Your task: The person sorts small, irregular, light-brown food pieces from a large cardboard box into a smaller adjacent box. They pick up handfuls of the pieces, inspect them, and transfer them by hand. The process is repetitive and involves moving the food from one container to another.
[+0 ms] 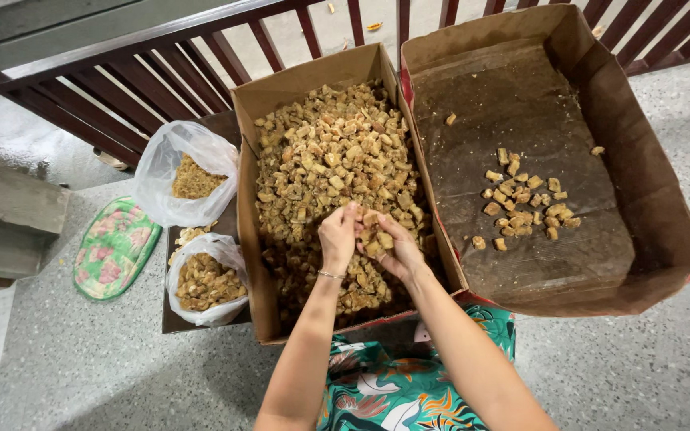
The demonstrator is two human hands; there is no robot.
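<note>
The brown chunks (374,236) lay cupped in the right hand (397,251), which was turned palm-up over the near half of the full cardboard box (247,207). That hand's fingers (383,257) were loosely curled, half open like a scoop, with several chunks resting on them. The left hand (339,237) hovered just beside it, to its left and touching the same small heap; its fingers (350,214) were pinched together at the tips on a chunk or two, though exactly how many could not be told. A thin bracelet (331,275) circled the left wrist.

The chunks were rough, irregular cubes, tan to dark brown, dry and crumbly in look, with no clear long axis. The same pieces filled the box in a deep, uneven mass. The second cardboard box (648,183) stood touching the first on the right side, so the right hand was the nearer one to it; its stained bottom held only a small cluster of chunks (525,203).

To the left of the full box sat two thin, crinkled plastic bags (171,160), part filled. Beyond them lay a flowered cloth pad (113,247) on the speckled floor (640,375), with a dark red railing (161,72) behind.
</note>
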